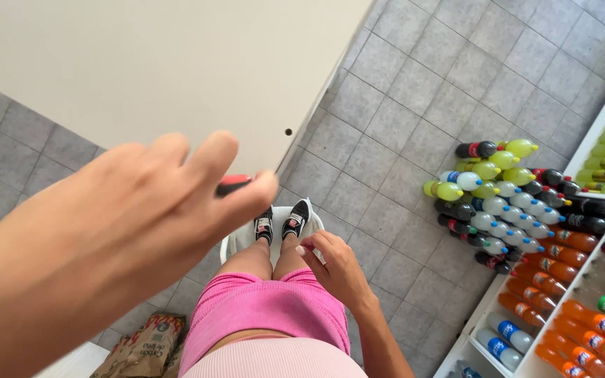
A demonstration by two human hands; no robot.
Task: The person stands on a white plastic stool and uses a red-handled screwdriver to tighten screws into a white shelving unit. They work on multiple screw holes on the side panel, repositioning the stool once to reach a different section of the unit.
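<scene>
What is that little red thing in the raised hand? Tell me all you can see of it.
Only a small part of the red thing shows. It looks like a short, rounded piece, red with a darker edge, perhaps a cap or a pen end; it is too blurred and hidden to tell. The left hand holds it, raised close to the camera before a white panel, with its fingers curled over it and the thumb below.

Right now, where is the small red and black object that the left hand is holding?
In the head view, the red and black object is pinched in the raised left hand left of centre, before the white panel, above the stool.
</scene>
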